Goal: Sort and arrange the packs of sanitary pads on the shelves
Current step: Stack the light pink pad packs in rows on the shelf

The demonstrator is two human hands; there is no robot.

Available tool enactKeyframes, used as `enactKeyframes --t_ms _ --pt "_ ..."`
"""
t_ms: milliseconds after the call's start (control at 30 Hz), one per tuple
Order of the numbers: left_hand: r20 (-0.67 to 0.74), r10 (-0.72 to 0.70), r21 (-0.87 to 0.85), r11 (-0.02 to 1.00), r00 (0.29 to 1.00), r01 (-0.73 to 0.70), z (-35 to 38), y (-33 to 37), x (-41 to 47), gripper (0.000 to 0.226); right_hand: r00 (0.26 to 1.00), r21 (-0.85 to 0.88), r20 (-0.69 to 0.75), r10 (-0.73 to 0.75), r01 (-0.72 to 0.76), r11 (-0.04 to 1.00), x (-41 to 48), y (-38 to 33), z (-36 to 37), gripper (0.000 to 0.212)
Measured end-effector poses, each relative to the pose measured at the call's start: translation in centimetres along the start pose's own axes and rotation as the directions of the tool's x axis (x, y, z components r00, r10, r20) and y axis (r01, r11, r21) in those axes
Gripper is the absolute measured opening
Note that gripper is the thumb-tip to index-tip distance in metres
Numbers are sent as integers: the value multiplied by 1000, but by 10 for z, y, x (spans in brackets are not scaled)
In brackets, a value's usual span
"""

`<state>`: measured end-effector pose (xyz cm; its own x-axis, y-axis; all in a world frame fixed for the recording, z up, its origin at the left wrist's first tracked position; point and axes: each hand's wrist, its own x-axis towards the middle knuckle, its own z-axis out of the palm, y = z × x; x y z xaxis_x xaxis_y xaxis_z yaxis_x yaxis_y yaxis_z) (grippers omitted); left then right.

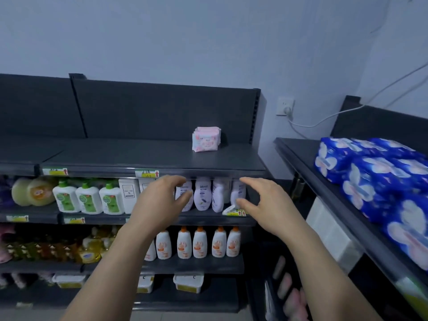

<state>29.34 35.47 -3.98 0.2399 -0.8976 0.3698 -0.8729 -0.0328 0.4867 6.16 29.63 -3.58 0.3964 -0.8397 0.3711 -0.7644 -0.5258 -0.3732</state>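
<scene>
A small stack of pink sanitary pad packs (206, 141) stands upright on the dark top shelf (129, 156), towards its right end. Several blue pad packs with white flower prints (375, 179) lie piled on the top of a second shelf unit at the right. My left hand (162, 202) and my right hand (261, 205) hover in front of the top shelf's front edge, below the pink packs. Both have loosely spread, slightly bent fingers and hold nothing.
The lower shelves hold green-capped bottles (89, 199), white and lilac bottles (202, 193), orange-capped bottles (200, 243) and white tubs (187, 283). A wall socket with a white cable (286, 106) sits between the two shelf units. Price tags line the shelf edges.
</scene>
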Motion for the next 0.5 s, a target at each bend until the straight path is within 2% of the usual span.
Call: enactKeyframes --t_ms 500 --pt "116 106 9 994 988 -108 50 -103 256 43 988 25 -43 149 -148 989 210 15 83 55"
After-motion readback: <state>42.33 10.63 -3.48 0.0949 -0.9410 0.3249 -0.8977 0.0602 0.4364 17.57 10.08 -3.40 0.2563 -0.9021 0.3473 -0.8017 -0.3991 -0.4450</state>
